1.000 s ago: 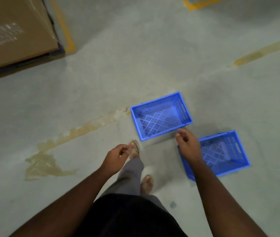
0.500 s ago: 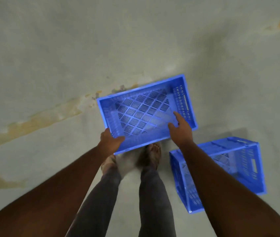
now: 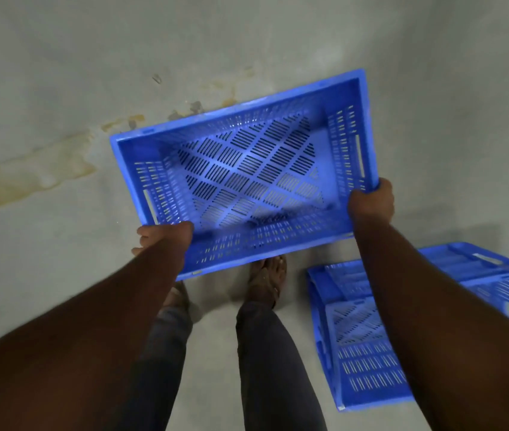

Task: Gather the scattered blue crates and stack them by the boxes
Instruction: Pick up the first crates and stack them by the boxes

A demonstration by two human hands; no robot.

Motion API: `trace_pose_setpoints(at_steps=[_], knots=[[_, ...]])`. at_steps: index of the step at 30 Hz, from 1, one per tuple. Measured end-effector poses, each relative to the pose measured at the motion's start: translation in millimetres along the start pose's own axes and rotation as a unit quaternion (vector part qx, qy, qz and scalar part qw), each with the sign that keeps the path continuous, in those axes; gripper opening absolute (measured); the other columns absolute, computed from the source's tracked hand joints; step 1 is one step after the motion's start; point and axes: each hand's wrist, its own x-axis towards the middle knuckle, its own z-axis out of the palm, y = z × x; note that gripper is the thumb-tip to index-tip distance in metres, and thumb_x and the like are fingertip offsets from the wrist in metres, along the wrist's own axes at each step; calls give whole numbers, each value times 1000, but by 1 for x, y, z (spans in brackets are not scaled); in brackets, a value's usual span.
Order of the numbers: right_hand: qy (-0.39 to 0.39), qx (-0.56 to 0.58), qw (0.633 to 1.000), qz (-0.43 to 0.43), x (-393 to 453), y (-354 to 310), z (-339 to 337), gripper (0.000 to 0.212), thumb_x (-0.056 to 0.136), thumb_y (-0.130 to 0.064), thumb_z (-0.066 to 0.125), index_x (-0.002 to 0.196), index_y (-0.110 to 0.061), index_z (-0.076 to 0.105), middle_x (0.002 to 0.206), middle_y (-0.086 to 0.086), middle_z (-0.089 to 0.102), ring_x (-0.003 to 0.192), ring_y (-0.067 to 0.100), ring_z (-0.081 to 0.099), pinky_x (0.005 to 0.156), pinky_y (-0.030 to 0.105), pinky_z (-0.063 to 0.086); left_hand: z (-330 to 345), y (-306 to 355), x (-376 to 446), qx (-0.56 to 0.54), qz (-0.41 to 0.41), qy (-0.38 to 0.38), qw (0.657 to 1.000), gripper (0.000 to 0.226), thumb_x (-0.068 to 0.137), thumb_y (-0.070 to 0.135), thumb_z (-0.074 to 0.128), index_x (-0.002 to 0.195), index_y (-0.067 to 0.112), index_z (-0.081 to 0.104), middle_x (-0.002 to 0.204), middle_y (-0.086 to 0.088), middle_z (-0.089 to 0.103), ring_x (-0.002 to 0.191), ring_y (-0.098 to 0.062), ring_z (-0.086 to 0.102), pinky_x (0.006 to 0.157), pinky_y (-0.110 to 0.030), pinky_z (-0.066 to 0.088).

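A blue slotted plastic crate (image 3: pixel 247 169) is held up off the grey floor, open side towards me. My left hand (image 3: pixel 159 237) grips its near left corner. My right hand (image 3: pixel 371 202) grips its near right corner at the rim. A second blue crate (image 3: pixel 358 346) stands on the floor at the lower right, partly hidden behind my right forearm. The cardboard boxes are out of view.
My own legs and sandalled feet (image 3: pixel 267 279) stand directly below the held crate. A worn yellowish floor stripe (image 3: pixel 29 172) runs from the left edge up towards the middle. Bare concrete floor (image 3: pixel 247 35) lies beyond the crate.
Both hands went from hanging free to gripping the nearer crate, then lifted it off the floor towards me. The camera tilted down, and the boxes left the view.
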Motion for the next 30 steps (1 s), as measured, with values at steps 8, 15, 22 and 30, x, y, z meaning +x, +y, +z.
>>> trace_pose_setpoints(at_steps=[8,15,22,30], knots=[[-23,271,960,63,-45,-21,-43,31,78,-10,79,106,-9,68,90,10,69,66,12,60,71,35,56,-113,-32,1,48,97,-75,991,32,74,22,79,89,-3,66,76,-19,64,68,-33,63,66,-35,47],[-147,297,943,29,-224,-42,-154,28,62,-22,74,86,-7,76,71,5,63,68,16,54,63,36,48,-318,-146,-95,17,79,-13,997,27,77,28,80,79,3,69,64,-16,64,60,-32,62,69,-49,56],[-238,232,942,-41,-418,-112,-293,2,85,-9,70,85,-11,69,66,4,60,59,19,53,50,20,44,-484,-258,-216,-229,90,111,963,24,84,22,71,100,5,73,87,-16,69,84,-34,67,74,-36,45],[-303,238,915,-123,-567,-150,-301,12,80,1,69,90,-6,71,68,3,73,74,31,64,84,51,56,-560,-415,-209,-433,71,109,892,41,68,25,67,105,13,78,93,-11,77,92,-32,73,85,-45,58]])
